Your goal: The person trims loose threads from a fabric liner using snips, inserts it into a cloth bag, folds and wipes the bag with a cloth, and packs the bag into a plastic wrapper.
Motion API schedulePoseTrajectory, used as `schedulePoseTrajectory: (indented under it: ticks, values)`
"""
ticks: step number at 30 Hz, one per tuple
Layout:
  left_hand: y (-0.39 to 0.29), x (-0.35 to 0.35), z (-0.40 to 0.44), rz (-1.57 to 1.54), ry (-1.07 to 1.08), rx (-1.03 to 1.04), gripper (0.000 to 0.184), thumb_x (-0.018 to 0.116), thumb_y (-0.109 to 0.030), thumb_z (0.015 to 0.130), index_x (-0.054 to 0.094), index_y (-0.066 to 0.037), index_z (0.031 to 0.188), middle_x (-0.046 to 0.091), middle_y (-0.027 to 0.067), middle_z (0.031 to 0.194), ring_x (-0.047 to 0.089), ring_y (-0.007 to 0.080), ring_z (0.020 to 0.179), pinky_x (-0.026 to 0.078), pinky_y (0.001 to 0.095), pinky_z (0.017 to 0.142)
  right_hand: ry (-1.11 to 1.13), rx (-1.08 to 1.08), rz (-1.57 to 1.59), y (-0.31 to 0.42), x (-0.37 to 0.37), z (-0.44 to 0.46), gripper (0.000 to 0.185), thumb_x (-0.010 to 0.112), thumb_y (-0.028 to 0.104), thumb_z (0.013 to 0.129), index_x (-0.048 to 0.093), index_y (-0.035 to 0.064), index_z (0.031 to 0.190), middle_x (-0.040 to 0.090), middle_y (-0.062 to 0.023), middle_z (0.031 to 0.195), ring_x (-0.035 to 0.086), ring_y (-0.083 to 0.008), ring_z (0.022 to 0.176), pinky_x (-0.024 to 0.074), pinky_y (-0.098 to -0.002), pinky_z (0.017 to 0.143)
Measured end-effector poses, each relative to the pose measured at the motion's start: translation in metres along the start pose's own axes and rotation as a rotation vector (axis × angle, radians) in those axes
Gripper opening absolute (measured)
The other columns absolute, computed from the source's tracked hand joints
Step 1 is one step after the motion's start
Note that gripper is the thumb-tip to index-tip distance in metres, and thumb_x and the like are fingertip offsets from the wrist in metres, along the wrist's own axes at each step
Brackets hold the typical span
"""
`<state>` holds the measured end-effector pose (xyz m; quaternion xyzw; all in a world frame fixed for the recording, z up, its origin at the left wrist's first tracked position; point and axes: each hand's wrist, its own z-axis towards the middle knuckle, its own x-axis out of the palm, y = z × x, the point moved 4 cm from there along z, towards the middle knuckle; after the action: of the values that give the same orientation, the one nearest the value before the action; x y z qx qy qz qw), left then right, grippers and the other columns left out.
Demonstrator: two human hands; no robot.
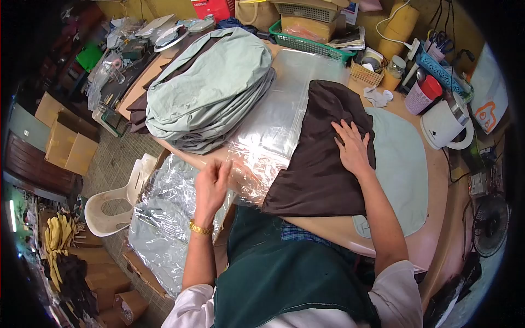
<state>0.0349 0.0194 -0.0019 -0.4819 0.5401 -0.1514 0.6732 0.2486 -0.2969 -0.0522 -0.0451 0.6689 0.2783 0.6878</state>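
Observation:
My right hand [353, 147] lies with spread fingers on a dark brown cloth piece [322, 180], which is spread on the table [437, 180]. Beneath the brown cloth, a pale green cloth piece [402, 164] sticks out to the right. Clear plastic sheets [281, 109] lie to the left, partly covered by the brown cloth. My left hand [212, 188] is raised at the table's front edge beside the plastic, its fingers bent together; whether anything thin is between them I cannot make out. Beyond it sits a tall pile of pale green cloth pieces [210, 87].
Plastic-wrapped goods [164, 218] stand left of my body, near a white plastic chair [112, 210]. Along the back are a green basket [311, 46], a small wicker basket [366, 74], a purple basket [420, 98] and a white kettle [445, 123]. A fan [489, 227] is at right.

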Motion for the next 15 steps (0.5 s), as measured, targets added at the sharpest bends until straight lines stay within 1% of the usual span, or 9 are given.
schedulePoseTrajectory:
  ticks: [2,3,6,9,10,11,13,14,15]
  values:
    - [-0.023,0.024,0.003,-0.072,-0.071,0.297,0.035,0.063,-0.023,0.096,0.057,0.002,0.12,0.065,0.0185,0.108,0.064,0.0192,0.086,0.053,0.0329,0.075,0.035,-0.015,0.038,0.0,0.0,-0.004,0.047,0.052,0.027,0.1,0.044,0.0287,0.147,0.035,-0.009,0.157,0.026,-0.034,0.147,0.0091,-0.0694,0.114]
    - [-0.044,0.047,0.021,-0.304,-0.005,0.285,0.047,0.065,-0.025,0.095,0.05,0.003,0.13,0.062,0.0203,0.116,0.065,0.021,0.09,0.053,0.0333,0.077,-0.015,-0.033,0.01,-0.002,-0.01,0.016,0.047,0.052,0.027,0.1,0.044,0.0287,0.147,0.035,-0.009,0.157,0.026,-0.034,0.147,0.0091,-0.0694,0.114]
    - [-0.069,0.108,0.033,-0.193,0.166,0.172,0.078,0.07,-0.04,0.09,0.033,0.003,0.144,0.057,0.0202,0.125,0.066,0.027,0.097,0.053,0.0349,0.081,0.096,-0.074,0.145,0.003,-0.015,-0.001,0.046,0.052,0.023,0.1,0.045,0.0267,0.146,0.032,-0.0105,0.158,0.026,-0.036,0.147,0.0102,-0.0665,0.115]
    - [-0.068,0.135,0.036,0.167,0.217,0.345,0.062,0.071,-0.043,0.088,0.054,0.007,0.122,0.065,0.0225,0.092,0.068,0.0328,0.083,0.052,0.0374,0.074,0.111,-0.127,0.182,0.0,-0.019,-0.021,0.046,0.054,0.021,0.1,0.046,0.0255,0.145,0.03,-0.0104,0.159,0.023,-0.035,0.148,0.013,-0.0653,0.116]
    - [-0.071,0.13,0.033,0.162,0.22,0.351,0.062,0.071,-0.043,0.088,0.054,0.007,0.122,0.065,0.0225,0.092,0.068,0.0328,0.083,0.052,0.0374,0.074,-0.033,-0.166,0.011,0.002,-0.028,-0.031,0.043,0.057,0.016,0.098,0.051,0.0219,0.14,0.037,-0.0117,0.155,0.035,-0.0353,0.142,0.0309,-0.0569,0.112]
    - [-0.072,0.124,0.028,0.115,0.307,0.311,0.052,0.071,-0.04,0.088,0.058,0.006,0.109,0.063,0.0217,0.081,0.065,0.0321,0.075,0.05,0.0378,0.071,-0.033,-0.163,0.005,0.006,-0.033,-0.034,0.043,0.057,0.016,0.098,0.051,0.0219,0.14,0.037,-0.0117,0.155,0.035,-0.0353,0.142,0.0309,-0.0569,0.112]
    - [-0.075,0.124,0.017,0.068,0.404,0.258,0.044,0.071,-0.036,0.089,0.062,0.006,0.096,0.06,0.021,0.071,0.061,0.0314,0.067,0.049,0.0383,0.067,-0.194,-0.132,0.273,0.038,-0.065,-0.042,0.039,0.059,0.013,0.096,0.056,0.0189,0.134,0.051,-0.0133,0.142,0.053,-0.035,0.125,0.0462,-0.0456,0.097]
    - [-0.079,0.125,0.01,-0.011,0.366,0.317,0.04,0.07,-0.034,0.089,0.062,0.006,0.09,0.056,0.0203,0.066,0.054,0.0294,0.061,0.047,0.0388,0.064,-0.213,-0.116,0.372,0.069,-0.081,-0.046,0.035,0.06,0.011,0.095,0.058,0.0156,0.129,0.061,-0.0142,0.125,0.062,-0.0355,0.106,0.0503,-0.0408,0.083]
    - [-0.083,0.123,0.005,-0.087,0.322,0.38,0.037,0.07,-0.031,0.09,0.062,0.005,0.084,0.052,0.0196,0.061,0.048,0.0275,0.056,0.045,0.0393,0.06,-0.281,-0.185,0.542,0.085,-0.075,-0.046,0.03,0.06,0.012,0.095,0.059,0.013,0.125,0.066,-0.016,0.112,0.065,-0.0366,0.097,0.0512,-0.0431,0.079]
